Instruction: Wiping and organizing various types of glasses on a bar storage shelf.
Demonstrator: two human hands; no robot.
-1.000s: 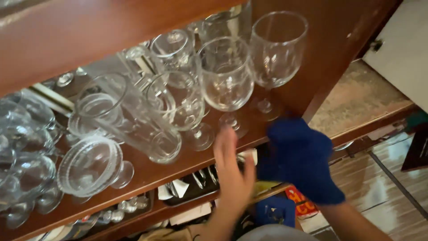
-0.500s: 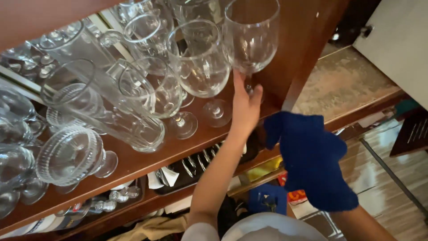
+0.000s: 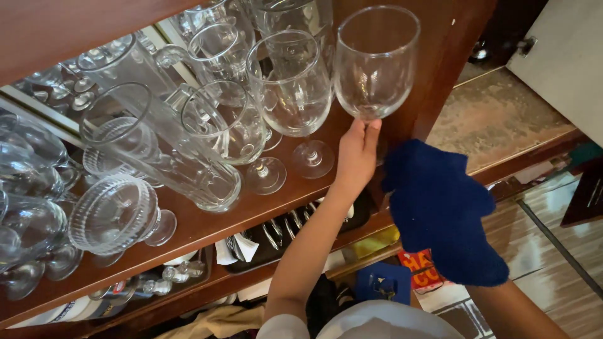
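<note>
- Head view: our left hand (image 3: 357,154) pinches the stem of a clear, round-bowled wine glass (image 3: 375,63), raised just off the brown wooden shelf (image 3: 207,220) at its right end.
- Our right hand (image 3: 440,210) is wrapped in a dark blue fuzzy cloth (image 3: 452,232); wiping seemingly not begun.
- Other clear stemmed glasses (image 3: 290,88) stand waiting.

Clear glossy wine glass (image 3: 375,63), polished wooden shelf (image 3: 207,223), and a seemingly fuzzy cloth mitt (image 3: 443,210).
</note>
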